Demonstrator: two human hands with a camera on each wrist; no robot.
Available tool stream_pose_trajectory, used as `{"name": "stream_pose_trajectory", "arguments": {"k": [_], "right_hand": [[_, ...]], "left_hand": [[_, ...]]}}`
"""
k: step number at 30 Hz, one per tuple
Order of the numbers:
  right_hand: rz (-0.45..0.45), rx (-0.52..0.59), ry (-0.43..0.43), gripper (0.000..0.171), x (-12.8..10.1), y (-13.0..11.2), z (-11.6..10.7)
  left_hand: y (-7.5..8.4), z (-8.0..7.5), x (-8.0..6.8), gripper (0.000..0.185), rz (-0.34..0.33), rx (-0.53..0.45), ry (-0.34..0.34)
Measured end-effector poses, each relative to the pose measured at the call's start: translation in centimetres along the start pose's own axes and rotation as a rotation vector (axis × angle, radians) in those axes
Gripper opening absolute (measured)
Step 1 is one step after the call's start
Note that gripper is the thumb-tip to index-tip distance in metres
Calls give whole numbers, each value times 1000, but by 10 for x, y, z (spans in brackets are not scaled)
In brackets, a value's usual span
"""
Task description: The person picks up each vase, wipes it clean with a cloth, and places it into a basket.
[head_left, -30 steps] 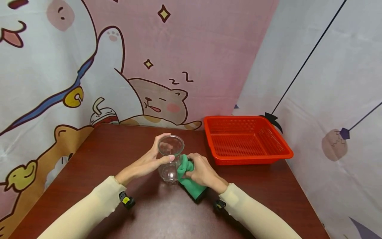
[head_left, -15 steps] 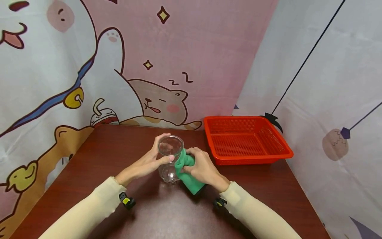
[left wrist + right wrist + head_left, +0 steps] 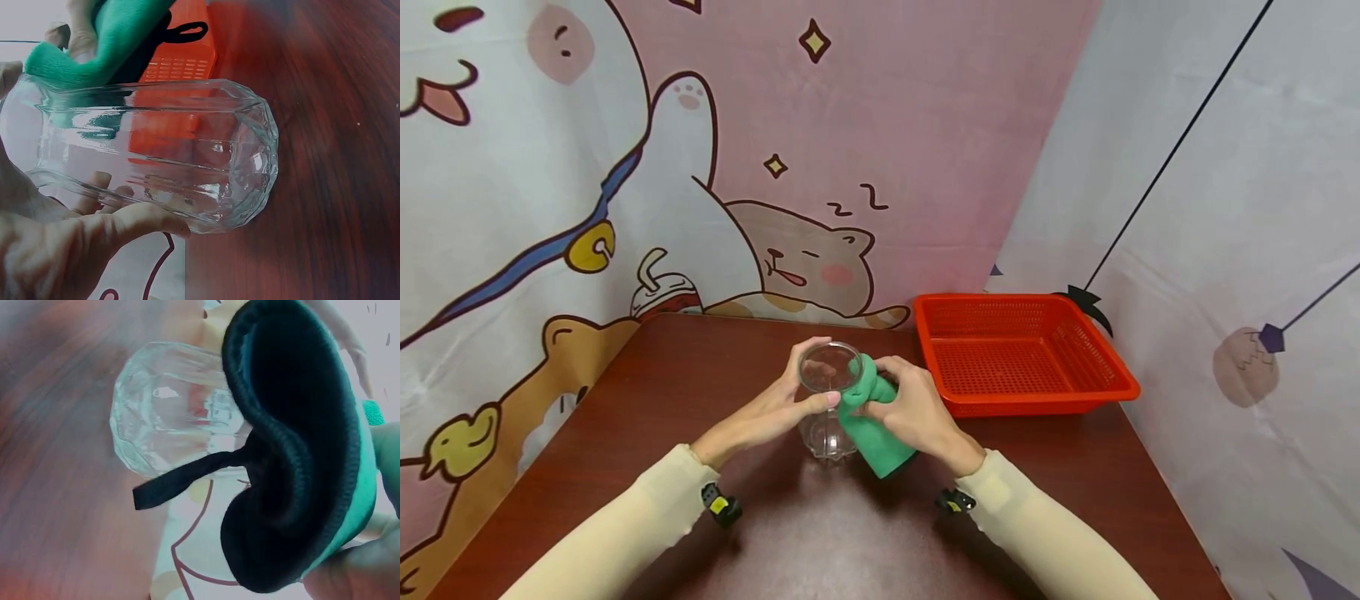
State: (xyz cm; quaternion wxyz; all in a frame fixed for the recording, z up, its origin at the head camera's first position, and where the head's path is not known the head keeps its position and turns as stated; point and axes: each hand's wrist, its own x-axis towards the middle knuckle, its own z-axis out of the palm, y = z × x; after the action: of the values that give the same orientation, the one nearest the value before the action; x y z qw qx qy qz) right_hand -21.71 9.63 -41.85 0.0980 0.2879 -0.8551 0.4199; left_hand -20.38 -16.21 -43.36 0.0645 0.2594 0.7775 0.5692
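Now we hold the clear glass jar (image 3: 828,400) on the dark tabletop (image 3: 662,400), just left of the orange basket (image 3: 1022,354). Our left hand (image 3: 771,408) wraps its upper part, thumb on the near side and fingers behind the rim. Our right hand (image 3: 910,412) pinches a green cloth (image 3: 868,417) against the jar's right side, near the mouth. We judge the jar stiff, smooth and breakable, probably slippery, so a grip around the faceted body seems safest. The cloth is soft and folds easily; its black backing and loop show in the right wrist view.
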Motion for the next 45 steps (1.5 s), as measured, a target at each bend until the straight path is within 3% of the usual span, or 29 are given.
{"name": "stream_pose_trajectory", "arguments": {"k": [10, 19, 26, 31, 35, 41, 45], "right_hand": [[-36, 101, 67, 50, 0, -3, -24], [-61, 96, 48, 49, -1, -4, -32], [-71, 91, 57, 49, -4, -4, -37], [-76, 81, 75, 49, -8, -3, -43], [-76, 72, 89, 49, -11, -2, -48], [-63, 52, 103, 50, -16, 2, -58], [-47, 59, 110, 50, -18, 3, -64]], "left_hand": [[5, 4, 0, 80, -30, 5, -5], [7, 2, -1, 80, -22, 29, 1], [13, 0, 0, 78, -3, 114, 30], [23, 1, 0, 84, 4, 252, 87], [35, 7, 0, 92, 6, 395, 174], [52, 25, 2, 102, -65, 697, 352], [59, 36, 6, 108, -105, 823, 410]]}}
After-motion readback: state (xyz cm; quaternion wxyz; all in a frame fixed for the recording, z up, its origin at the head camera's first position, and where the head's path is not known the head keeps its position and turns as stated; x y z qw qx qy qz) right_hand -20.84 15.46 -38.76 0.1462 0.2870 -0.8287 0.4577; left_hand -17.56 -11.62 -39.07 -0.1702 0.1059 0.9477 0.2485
